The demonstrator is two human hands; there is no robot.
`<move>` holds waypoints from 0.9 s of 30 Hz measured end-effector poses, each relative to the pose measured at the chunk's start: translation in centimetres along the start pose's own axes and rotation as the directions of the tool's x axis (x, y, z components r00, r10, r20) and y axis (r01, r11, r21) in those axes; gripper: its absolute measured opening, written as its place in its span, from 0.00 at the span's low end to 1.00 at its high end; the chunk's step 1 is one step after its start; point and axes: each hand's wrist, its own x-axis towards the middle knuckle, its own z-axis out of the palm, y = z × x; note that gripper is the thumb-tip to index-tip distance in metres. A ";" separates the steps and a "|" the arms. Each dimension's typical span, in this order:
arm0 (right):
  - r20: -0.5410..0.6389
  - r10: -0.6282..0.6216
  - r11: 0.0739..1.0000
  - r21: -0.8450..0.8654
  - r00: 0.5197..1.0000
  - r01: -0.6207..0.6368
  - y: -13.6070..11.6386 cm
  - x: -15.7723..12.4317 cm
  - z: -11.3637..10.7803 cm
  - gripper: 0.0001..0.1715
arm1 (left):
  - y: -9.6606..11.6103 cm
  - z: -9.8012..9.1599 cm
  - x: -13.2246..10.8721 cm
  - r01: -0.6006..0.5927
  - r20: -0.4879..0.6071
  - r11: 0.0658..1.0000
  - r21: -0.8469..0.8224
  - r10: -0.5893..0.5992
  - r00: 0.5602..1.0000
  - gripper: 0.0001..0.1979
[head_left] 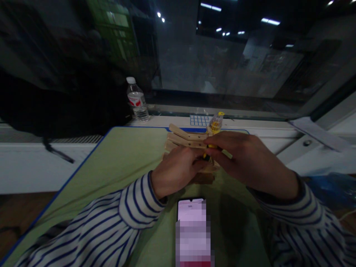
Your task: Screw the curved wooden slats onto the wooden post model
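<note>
A light wooden model [183, 141] made of strips with small dark holes stands on the green table mat, two angled strips pointing up to the left. My left hand [176, 168] is closed around its lower front, and its fingertips are partly hidden. From the right, my right hand [247, 155] pinches a small yellow piece [213, 146] against the model's right end. Just below, by my left fingertips, shows a black-and-yellow bit [206, 156] whose kind I cannot make out. More wooden parts [204, 178] lie under both hands.
A phone [191, 215] with a lit screen lies on the green mat [122, 155] in front of me. Behind stand a water bottle [137, 102] and a clear bottle with a yellow cap [216, 122]. A black bag [69, 100] rests on the left sill beneath the dark window.
</note>
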 end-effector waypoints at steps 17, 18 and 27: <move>0.013 0.037 0.999 -0.013 0.999 -0.037 -0.2 0.0 -0.1 0.15 | -0.1 0.2 0.1 0.015 -0.038 1.000 -0.014 -0.016 0.999 0.09; 0.008 0.035 0.999 -0.011 0.999 -0.035 -0.2 0.0 -0.1 0.14 | -0.2 0.2 0.1 0.013 -0.043 1.000 0.001 -0.013 0.999 0.09; -0.020 -0.020 1.000 0.004 1.000 0.020 -0.1 -0.3 -0.1 0.14 | -0.2 0.4 0.2 -0.033 -0.030 0.999 -0.004 0.033 0.999 0.09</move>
